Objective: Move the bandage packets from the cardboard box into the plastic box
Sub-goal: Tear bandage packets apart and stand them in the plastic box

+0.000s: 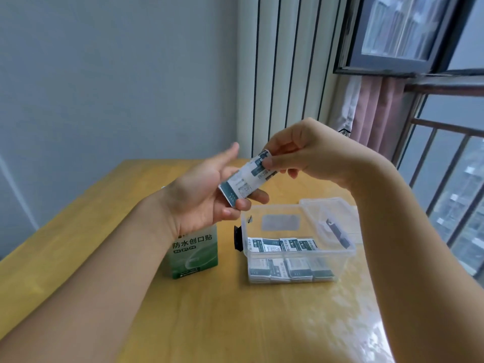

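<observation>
A stack of white and dark-green bandage packets (242, 183) is held in the air above the table. My left hand (207, 195) grips its lower end, palm up. My right hand (301, 155) pinches the top packet at its upper end between thumb and fingers. Below, the clear plastic box (298, 226) stands open with several packets (288, 258) laid in rows on its bottom. The green and white cardboard box (195, 254) stands upright under my left wrist, its top hidden by the wrist.
The wooden table (209, 310) has a glossy surface. The plastic box's clear lid (335, 218) hangs open at its right side. A small black object (237, 238) sits against the box's left wall. A wall, curtain and window railing lie beyond.
</observation>
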`<state>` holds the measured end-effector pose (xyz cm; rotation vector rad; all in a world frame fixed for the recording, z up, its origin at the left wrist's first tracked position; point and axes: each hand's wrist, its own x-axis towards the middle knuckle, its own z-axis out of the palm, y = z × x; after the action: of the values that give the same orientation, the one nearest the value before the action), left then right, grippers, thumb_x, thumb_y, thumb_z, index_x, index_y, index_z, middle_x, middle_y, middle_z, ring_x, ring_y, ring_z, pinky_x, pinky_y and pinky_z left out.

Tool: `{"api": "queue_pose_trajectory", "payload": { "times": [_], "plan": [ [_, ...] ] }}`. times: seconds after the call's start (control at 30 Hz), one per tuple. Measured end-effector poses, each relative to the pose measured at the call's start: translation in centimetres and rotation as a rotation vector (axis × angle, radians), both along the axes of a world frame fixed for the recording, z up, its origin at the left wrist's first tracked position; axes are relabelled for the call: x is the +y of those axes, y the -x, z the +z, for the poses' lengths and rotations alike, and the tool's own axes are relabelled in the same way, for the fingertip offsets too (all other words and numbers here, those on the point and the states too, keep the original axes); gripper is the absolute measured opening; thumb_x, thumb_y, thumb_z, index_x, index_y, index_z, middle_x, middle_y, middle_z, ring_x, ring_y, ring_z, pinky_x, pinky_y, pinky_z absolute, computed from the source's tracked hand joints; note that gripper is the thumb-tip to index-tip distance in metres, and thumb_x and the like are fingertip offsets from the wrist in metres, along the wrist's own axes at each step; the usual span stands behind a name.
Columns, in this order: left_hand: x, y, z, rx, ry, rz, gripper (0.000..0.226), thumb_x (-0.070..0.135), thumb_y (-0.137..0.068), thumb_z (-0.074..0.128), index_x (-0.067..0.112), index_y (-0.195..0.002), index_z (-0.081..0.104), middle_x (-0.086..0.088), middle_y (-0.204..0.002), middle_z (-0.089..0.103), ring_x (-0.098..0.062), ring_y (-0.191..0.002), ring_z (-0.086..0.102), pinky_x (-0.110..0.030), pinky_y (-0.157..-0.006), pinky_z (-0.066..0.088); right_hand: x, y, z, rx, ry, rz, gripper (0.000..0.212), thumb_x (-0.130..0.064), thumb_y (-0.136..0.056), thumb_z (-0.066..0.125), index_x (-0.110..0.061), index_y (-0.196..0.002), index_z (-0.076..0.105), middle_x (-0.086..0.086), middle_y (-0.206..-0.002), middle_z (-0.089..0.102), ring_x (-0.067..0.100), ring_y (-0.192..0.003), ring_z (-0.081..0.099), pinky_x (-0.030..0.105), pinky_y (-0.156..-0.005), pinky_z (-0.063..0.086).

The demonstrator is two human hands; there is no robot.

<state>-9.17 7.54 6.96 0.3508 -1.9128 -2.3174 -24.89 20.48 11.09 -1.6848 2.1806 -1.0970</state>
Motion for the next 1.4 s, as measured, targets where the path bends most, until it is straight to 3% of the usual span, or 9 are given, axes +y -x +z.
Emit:
{"api": "queue_pose_trajectory", "payload": {
  "times": [0.17, 0.3, 0.5, 0.73, 0.9, 1.07, 1.17, 1.23, 1.4],
  "plan": [
    [-1.1, -1.3, 0.4, -0.013, 0.158, 0.06, 0.079, 0.071, -0.093, 0.033, 0.008, -0.131, 0.061, -0.019, -0.115, 0.072, -0.027, -0.093, 0.071, -0.032, -0.066, 0.059, 0.2, 0.8, -0.5, -0.114, 0.03, -0.071, 0.008, -0.011, -0.092, 0.069, -0.012, -0.087, 0.074, 0.01, -0.086, 0.075, 0.011, -0.065, 0.056, 0.027, -0.06, 0.048],
    [-0.1, -1.4, 0.4, -0.064, 0.12, 0.018, 0.062, 0.053, -0.105, 0.025, 0.007, -0.13, 0.06, -0.022, -0.116, 0.072, -0.035, -0.105, 0.071, -0.035, -0.061, 0.061, 0.8, 0.1, -0.2, -0.061, -0.125, 0.013, 0.01, -0.012, -0.094, 0.066, -0.015, -0.088, 0.073, 0.003, -0.089, 0.077, 0.009, -0.071, 0.064, 0.023, -0.06, 0.051],
    [1.8, -0.2, -0.8, -0.039, -0.036, 0.068, 0.052, 0.039, -0.109, 0.032, 0.003, -0.121, 0.068, -0.011, -0.087, 0.067, -0.025, -0.083, 0.073, -0.027, -0.051, 0.057, -0.4, -1.5, 0.1, 0.236, -0.099, -0.057, 0.006, -0.016, -0.091, 0.07, -0.019, -0.096, 0.073, -0.009, -0.073, 0.07, 0.003, -0.053, 0.061, 0.018, -0.052, 0.05],
    [1.9, 0.4, -1.2, 0.105, -0.286, 0.17, 0.044, 0.033, -0.109, 0.034, 0.008, -0.129, 0.063, -0.011, -0.085, 0.065, -0.019, -0.072, 0.063, -0.026, -0.055, 0.058, -1.3, -3.0, -0.4, 0.42, -0.139, -0.109, 0.041, -0.036, -0.082, 0.077, -0.023, -0.12, 0.067, -0.009, -0.109, 0.069, 0.012, -0.095, 0.063, 0.021, -0.073, 0.046],
    [2.2, 0.3, -1.4, 0.097, -0.227, 0.15, 0.044, 0.035, -0.109, 0.033, 0.011, -0.109, 0.069, -0.01, -0.082, 0.065, -0.02, -0.073, 0.063, -0.027, -0.057, 0.058, -1.3, -3.3, -0.4, 0.451, -0.158, -0.116, 0.042, -0.034, -0.083, 0.077, -0.018, -0.12, 0.067, -0.005, -0.105, 0.071, 0.016, -0.092, 0.066, 0.031, -0.082, 0.057],
    [2.7, 0.8, -2.1, 0.095, -0.025, 0.263, 0.045, 0.042, -0.109, 0.029, 0.013, -0.11, 0.064, -0.008, -0.079, 0.063, -0.019, -0.066, 0.058, -0.027, -0.053, 0.049, -1.4, -2.8, -0.4, 0.503, -0.101, -0.133, 0.031, -0.034, -0.079, 0.081, -0.018, -0.104, 0.072, -0.011, -0.08, 0.064, 0.008, -0.069, 0.056, 0.024, -0.06, 0.044],
    [2.9, 1.3, -2.7, 0.108, 0.103, 0.356, 0.048, 0.044, -0.109, 0.028, 0.011, -0.111, 0.063, -0.005, -0.076, 0.06, -0.018, -0.061, 0.052, -0.024, -0.044, 0.038, -1.6, -2.3, -0.6, 0.437, -0.086, -0.088, 0.016, -0.026, -0.085, 0.077, -0.02, -0.099, 0.073, -0.012, -0.072, 0.063, -0.002, -0.054, 0.056, 0.011, -0.052, 0.042],
    [3.0, 1.5, -3.0, 0.111, 0.171, 0.413, 0.051, 0.044, -0.11, 0.026, 0.009, -0.118, 0.062, -0.004, -0.075, 0.058, -0.017, -0.058, 0.049, -0.022, -0.042, 0.034, -1.5, -1.8, -0.7, 0.343, -0.088, -0.068, 0.007, -0.018, -0.092, 0.069, -0.019, -0.097, 0.073, -0.006, -0.071, 0.068, -0.002, -0.049, 0.057, 0.014, -0.053, 0.049],
    [3.5, 1.9, -4.1, 0.164, 0.327, 0.472, 0.048, 0.042, -0.11, 0.024, 0.009, -0.111, 0.059, -0.003, -0.07, 0.059, -0.016, -0.054, 0.05, -0.022, -0.041, 0.034, -1.5, -1.6, -1.2, -0.005, -0.063, -0.044, 0.013, -0.004, -0.096, 0.061, -0.004, -0.093, 0.074, 0.014, -0.082, 0.075, 0.017, -0.068, 0.071, 0.024, -0.063, 0.059]
  ]
}}
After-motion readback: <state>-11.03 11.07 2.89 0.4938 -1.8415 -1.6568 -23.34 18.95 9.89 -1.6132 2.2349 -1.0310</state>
